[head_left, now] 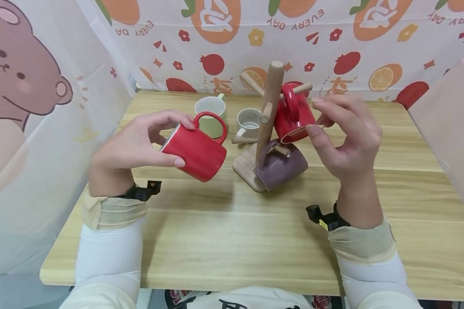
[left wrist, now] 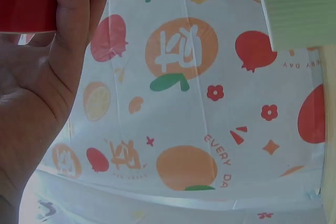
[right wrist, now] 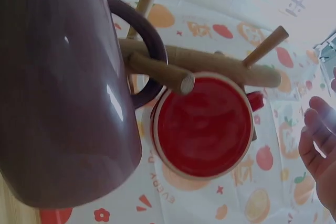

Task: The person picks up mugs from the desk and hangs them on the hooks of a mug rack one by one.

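Observation:
My left hand (head_left: 143,139) grips a red mug (head_left: 201,152) at its rim, thumb on the near side, with the mug tilted and its handle up. In the left wrist view, part of that red mug (left wrist: 26,3) shows at the top left. A wooden mug rack (head_left: 272,90) stands at the table's middle. From its pegs hang a second red mug (head_left: 295,113) and a purple mug (head_left: 280,165). My right hand (head_left: 348,133) is beside the hanging red mug, fingers loosely bent and holding nothing; the right wrist view shows a gap between its fingers (right wrist: 320,129) and that mug (right wrist: 205,124).
Behind the left hand's mug stands a light green mug (head_left: 210,124). A small whitish mug (head_left: 249,122) sits close behind the rack's base (head_left: 247,167). Fruit-printed cloth (head_left: 224,47) hangs along the table's back edge, and a bear-printed cloth (head_left: 23,98) hangs at the left.

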A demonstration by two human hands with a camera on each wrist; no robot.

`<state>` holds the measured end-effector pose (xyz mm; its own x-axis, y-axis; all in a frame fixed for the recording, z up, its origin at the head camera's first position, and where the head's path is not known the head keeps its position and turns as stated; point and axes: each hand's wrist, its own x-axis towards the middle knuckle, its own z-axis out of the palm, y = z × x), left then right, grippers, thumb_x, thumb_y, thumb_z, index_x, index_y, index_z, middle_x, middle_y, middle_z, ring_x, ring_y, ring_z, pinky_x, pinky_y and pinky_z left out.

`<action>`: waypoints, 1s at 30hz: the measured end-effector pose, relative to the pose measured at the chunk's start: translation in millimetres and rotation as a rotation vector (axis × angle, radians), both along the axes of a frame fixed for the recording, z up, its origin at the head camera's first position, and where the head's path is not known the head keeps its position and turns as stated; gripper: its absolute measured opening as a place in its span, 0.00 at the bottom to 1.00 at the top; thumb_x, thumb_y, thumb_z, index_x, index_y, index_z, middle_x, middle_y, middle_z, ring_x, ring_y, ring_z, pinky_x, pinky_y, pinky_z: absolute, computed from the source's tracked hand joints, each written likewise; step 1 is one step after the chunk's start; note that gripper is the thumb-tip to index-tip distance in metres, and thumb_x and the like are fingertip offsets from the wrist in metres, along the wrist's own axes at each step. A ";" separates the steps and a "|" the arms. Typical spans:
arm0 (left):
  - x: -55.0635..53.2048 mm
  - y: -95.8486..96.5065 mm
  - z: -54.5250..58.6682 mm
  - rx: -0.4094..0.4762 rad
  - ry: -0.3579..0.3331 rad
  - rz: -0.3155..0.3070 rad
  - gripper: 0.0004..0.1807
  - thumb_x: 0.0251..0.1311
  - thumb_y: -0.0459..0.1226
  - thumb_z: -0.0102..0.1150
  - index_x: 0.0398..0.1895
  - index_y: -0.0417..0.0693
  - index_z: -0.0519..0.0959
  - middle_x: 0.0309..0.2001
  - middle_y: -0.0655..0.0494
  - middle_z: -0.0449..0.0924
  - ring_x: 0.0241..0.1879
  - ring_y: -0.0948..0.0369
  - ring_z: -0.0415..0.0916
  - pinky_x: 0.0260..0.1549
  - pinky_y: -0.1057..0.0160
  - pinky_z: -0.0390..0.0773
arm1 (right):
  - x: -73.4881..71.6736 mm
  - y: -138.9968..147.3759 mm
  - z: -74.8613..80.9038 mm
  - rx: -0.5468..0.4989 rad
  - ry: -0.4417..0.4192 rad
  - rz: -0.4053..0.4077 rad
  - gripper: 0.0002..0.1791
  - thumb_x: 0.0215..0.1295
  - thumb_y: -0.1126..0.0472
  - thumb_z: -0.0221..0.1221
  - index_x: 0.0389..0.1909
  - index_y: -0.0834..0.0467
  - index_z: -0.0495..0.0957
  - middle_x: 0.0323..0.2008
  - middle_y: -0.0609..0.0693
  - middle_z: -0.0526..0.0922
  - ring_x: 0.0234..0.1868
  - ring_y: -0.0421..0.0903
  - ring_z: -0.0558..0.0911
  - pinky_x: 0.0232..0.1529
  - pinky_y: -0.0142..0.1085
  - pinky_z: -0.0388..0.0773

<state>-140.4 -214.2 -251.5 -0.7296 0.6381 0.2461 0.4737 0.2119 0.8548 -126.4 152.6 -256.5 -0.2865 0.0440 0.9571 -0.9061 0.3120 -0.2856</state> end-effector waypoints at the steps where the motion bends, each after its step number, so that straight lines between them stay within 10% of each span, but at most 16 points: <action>1: -0.1 1.2 -0.3 0.009 -0.002 0.003 0.32 0.42 0.21 0.72 0.54 0.42 0.74 0.56 0.47 0.73 0.50 0.50 0.75 0.33 0.61 0.85 | 0.7 -0.8 -0.3 0.004 0.002 0.011 0.26 0.61 0.44 0.64 0.39 0.66 0.84 0.33 0.65 0.83 0.24 0.56 0.73 0.38 0.29 0.75; 15: 0.5 18.8 -6.8 0.324 -0.042 -0.001 0.34 0.36 0.14 0.63 0.54 0.27 0.71 0.58 0.39 0.72 0.53 0.46 0.74 0.42 0.59 0.85 | 17.6 -20.2 -1.9 0.369 -0.094 0.286 0.23 0.65 0.49 0.63 0.51 0.63 0.82 0.36 0.58 0.83 0.31 0.46 0.78 0.36 0.30 0.76; 30: 4.2 43.5 -8.0 0.562 -0.044 -0.109 0.27 0.44 0.24 0.70 0.52 0.40 0.77 0.58 0.43 0.73 0.59 0.46 0.69 0.45 0.57 0.84 | 37.4 -44.2 -8.3 0.525 -0.231 0.144 0.39 0.61 0.34 0.59 0.63 0.58 0.74 0.53 0.57 0.78 0.41 0.42 0.78 0.37 0.33 0.79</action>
